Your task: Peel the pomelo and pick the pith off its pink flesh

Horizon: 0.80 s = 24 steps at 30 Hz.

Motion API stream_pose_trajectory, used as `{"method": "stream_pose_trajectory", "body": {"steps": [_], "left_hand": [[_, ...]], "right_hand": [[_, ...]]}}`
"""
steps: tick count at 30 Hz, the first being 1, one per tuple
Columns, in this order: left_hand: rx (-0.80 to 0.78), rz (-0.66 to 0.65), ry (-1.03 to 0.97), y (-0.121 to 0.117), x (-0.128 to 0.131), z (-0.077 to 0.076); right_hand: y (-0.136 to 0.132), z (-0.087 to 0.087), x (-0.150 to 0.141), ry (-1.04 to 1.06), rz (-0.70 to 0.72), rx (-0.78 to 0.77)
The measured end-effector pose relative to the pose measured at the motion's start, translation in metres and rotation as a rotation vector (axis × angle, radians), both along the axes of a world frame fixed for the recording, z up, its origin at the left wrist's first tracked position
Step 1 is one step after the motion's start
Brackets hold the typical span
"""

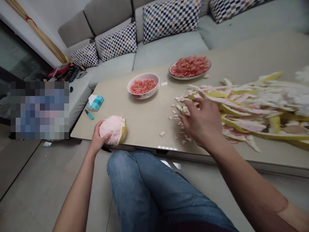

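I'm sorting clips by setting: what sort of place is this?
Probably a home living room: a long sofa with checkered cushions runs along the far side of a low table.

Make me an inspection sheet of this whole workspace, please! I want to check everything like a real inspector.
Surface: pale table, with loose crumbs on it.
Job's things: partly peeled fruit; white bowl and dark-rimmed plate, both holding red pieces.
Clutter: big heap of peel; tissue pack; small teal tool.
Hands: left hand holds the fruit; right hand is open at the peel heap's left end, contact unclear.
Cables: nothing seen.
Surroundings: sofa with checked cushions beyond the table; a pixelated patch hides part of the left side.
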<state>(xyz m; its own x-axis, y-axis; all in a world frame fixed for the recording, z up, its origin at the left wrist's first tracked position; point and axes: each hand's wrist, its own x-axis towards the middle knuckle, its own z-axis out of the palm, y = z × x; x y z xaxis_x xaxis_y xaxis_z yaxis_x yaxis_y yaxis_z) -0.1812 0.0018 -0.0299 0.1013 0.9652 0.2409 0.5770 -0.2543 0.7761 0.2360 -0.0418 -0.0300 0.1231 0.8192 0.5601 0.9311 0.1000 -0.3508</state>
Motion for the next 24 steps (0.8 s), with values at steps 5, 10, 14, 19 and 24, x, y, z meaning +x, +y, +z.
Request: {"method": "stream_pose_trajectory", "body": {"steps": [5,10,14,19,24], "left_hand": [[0.084,-0.033,0.212,0.001,0.007,0.006],[0.127,-0.1,0.345,0.004,0.019,0.017],[0.137,-0.113,0.346,0.005,0.019,0.017],[0.117,-0.083,0.304,0.005,0.013,0.012],[0.126,-0.125,0.332,0.008,0.015,0.014]], "right_hand": [[0.008,-0.002,-0.061,0.3,0.453,-0.17],[0.043,0.003,-0.122,0.516,0.651,-0.469],[0.066,0.004,-0.144,0.602,0.724,-0.673],[0.064,-0.01,-0.157,0.964,0.776,-0.665],[0.051,-0.025,-0.17,1.29,0.653,-0.536]]}}
